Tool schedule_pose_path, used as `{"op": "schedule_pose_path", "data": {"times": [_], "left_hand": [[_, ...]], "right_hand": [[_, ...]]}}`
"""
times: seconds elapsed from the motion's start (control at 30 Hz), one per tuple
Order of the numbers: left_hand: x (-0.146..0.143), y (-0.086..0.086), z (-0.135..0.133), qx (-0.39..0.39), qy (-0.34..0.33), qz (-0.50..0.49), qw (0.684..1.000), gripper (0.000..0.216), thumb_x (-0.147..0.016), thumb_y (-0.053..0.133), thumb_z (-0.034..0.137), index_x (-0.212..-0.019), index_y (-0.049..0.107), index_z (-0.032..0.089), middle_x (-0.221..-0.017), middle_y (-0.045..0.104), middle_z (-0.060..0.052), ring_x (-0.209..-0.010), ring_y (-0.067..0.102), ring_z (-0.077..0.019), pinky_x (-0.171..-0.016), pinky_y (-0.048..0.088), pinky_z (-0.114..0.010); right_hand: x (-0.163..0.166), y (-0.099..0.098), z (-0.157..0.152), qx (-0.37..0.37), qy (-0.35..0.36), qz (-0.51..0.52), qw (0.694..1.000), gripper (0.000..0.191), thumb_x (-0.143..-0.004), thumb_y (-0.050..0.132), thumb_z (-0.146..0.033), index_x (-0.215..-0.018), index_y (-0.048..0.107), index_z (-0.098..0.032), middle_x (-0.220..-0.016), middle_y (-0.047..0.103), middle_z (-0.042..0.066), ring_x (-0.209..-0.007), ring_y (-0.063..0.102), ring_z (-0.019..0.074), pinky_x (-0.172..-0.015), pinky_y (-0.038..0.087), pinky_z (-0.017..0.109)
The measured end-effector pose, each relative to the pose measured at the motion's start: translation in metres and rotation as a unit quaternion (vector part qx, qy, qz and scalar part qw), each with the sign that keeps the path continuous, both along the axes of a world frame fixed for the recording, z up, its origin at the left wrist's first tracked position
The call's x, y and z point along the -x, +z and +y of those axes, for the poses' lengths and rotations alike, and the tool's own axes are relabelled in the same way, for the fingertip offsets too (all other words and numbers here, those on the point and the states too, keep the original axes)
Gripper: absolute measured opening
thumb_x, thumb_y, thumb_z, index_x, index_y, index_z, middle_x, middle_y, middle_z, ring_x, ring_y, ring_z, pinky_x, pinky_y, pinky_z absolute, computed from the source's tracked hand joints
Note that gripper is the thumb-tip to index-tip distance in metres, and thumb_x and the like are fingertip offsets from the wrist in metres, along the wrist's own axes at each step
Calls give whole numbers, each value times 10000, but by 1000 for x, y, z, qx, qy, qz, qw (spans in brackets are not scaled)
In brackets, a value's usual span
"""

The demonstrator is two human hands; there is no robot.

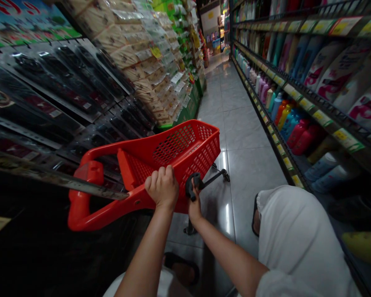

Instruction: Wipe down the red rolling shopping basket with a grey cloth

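The left hand (162,187) lay on the near rim of the red cart (185,148), its grip pressed together around the red plastic bar with the knuckles uppermost. Just beside it, lower and to the right, the right hand (194,208) had its grip closed on the black handle piece (192,185) of the cart's frame; the fingertips were hidden behind that piece. The cart stood tilted on the tiled floor (244,136) of a shop aisle, close against the left rack (64,90) of dark hanging packets, and its mesh basket showed nothing inside. One small wheel (226,177) was visible under its far end. A bent knee (297,235) in pale cloth rose at the right, near the shelves of coloured bottles (297,123) that ran down that side of the aisle.
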State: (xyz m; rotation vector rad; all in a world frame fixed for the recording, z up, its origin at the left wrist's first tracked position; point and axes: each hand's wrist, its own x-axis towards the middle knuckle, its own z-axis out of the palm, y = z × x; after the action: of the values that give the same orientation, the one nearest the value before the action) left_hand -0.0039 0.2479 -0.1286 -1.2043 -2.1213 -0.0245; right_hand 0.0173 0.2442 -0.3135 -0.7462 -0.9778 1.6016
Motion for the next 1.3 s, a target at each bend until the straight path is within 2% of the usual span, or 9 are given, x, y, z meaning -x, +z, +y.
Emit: {"op": "schedule_pose_path", "data": {"times": [0.13,0.3,0.4,0.57,0.63,0.8,0.93,1.1,1.3], "left_hand": [[1,-1,-1,5,-3,-4,1000,276,-928,398,233,-951,672,220,-770,628,-72,-776,506,-238,-708,247,-383],[-1,-1,1,5,6,-6,1000,287,-937,391,228,-946,678,208,-776,643,-76,-788,511,-241,-710,252,-387],[-1,-1,4,2,10,-2,1000,278,-937,402,227,-974,677,206,-784,660,-73,-789,524,-243,-706,252,-387],[0,-1,7,6,15,-6,1000,260,-930,421,230,-970,677,200,-786,666,-79,-791,532,-245,-696,255,-389],[0,-2,7,7,13,-4,1000,274,-937,405,226,-970,676,204,-782,664,-80,-789,533,-245,-700,260,-390],[1,-3,9,5,5,4,1000,283,-935,400,212,-974,680,191,-781,658,-87,-795,542,-257,-723,295,-399],[-3,-1,6,14,-18,-8,1000,317,-928,400,196,-1083,671,141,-823,669,-114,-817,560,-271,-753,342,-411],[-10,12,-21,47,-110,30,992,372,-895,488,199,-1238,615,132,-1162,677,-149,-1036,581,-296,-896,390,-434],[0,50,-94,-3,-188,122,975,286,-877,566,193,-1150,650,174,-1117,709,-90,-1060,603,-247,-1013,383,-403]], "right_hand": [[9,-4,29,57,-45,-10,997,644,-858,530,-374,-1469,396,-222,-1574,332,71,-1469,268,196,-1212,163,463],[9,37,88,10,-104,-17,994,640,-897,462,-369,-1505,325,-221,-1596,285,59,-1472,250,178,-1217,151,443],[3,45,79,-53,-83,-53,994,651,-909,472,-345,-1524,274,-266,-1626,193,20,-1500,168,181,-1226,120,457],[-6,26,40,-188,26,-105,976,639,-907,471,-246,-1517,295,-309,-1611,244,-13,-1511,126,182,-1237,125,455],[-7,28,54,-174,9,-111,978,631,-913,454,-254,-1520,289,-304,-1614,237,-10,-1509,141,186,-1236,131,462],[-2,58,109,-108,-80,-95,986,636,-924,410,-305,-1536,237,-279,-1621,213,-1,-1508,139,186,-1230,110,485],[-11,58,87,-185,-20,-110,976,654,-891,469,-254,-1517,290,-319,-1609,251,-22,-1505,160,184,-1235,131,448],[-28,43,65,-222,36,-112,968,636,-886,481,-235,-1501,336,-306,-1606,264,-1,-1501,180,192,-1229,159,448],[-22,76,71,-172,-16,-100,980,629,-913,450,-278,-1520,287,-273,-1576,335,44,-1471,279,202,-1206,220,487]]}}
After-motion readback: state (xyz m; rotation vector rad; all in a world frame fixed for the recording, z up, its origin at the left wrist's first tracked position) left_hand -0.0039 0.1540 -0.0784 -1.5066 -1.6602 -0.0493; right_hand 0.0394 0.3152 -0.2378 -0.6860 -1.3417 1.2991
